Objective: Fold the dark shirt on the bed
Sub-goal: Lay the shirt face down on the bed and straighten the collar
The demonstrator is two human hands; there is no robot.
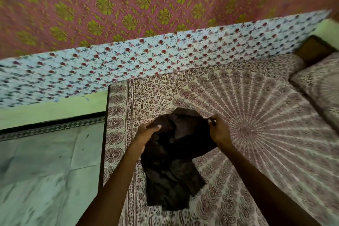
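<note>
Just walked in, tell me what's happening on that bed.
A person is handling a dark shirt on a bed covered with a patterned bedsheet. The left hand grips one upper edge of the shirt and the right hand pinches the other, both at the end farther from the person. The shirt is bunched and crumpled, not yet spread flat, with no neat fold visible. A pillow lies at the right.
</note>
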